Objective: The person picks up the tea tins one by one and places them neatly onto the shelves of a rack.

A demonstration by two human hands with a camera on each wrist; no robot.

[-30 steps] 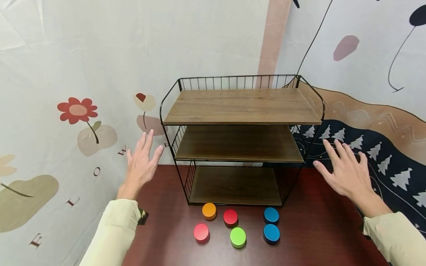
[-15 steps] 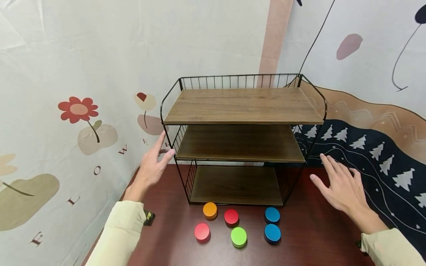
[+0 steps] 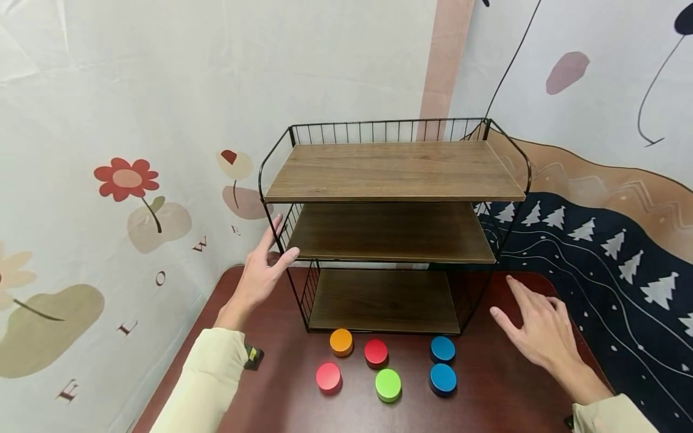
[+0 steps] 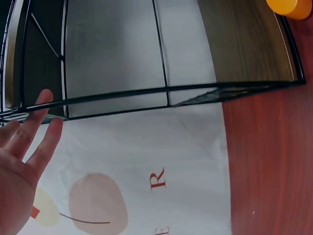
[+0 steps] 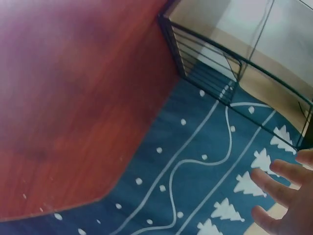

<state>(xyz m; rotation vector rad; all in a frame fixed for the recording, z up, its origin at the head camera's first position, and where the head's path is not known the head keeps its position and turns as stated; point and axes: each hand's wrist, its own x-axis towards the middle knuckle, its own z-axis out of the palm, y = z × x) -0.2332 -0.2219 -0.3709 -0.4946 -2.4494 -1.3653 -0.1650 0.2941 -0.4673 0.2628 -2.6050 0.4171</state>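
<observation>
A three-tier shelf rack (image 3: 394, 171) with wooden boards and a black wire frame stands against the wall in the head view. At its left side my left hand (image 3: 254, 279) has its fingers spread, the thumb and fingertips right at the front left post. In the left wrist view, fingers (image 4: 46, 147) of that hand overlap the frame's side bars. To the right of the rack, my right hand (image 3: 541, 331) hovers with fingers extended, holding nothing. Its fingers (image 5: 276, 188) show apart from the wire side (image 5: 210, 68) in the right wrist view.
In front of the rack, several round discs sit on the dark red table (image 3: 276, 385): orange (image 3: 341, 341), two red (image 3: 375, 352), green (image 3: 387, 383) and two blue (image 3: 443, 379). A printed cloth (image 3: 162, 90) covers the wall behind, dark blue with trees on the right.
My left hand has moved right, up to the rack's left post. My right hand has come down and slightly left beside the rack. The rack and discs stay put.
</observation>
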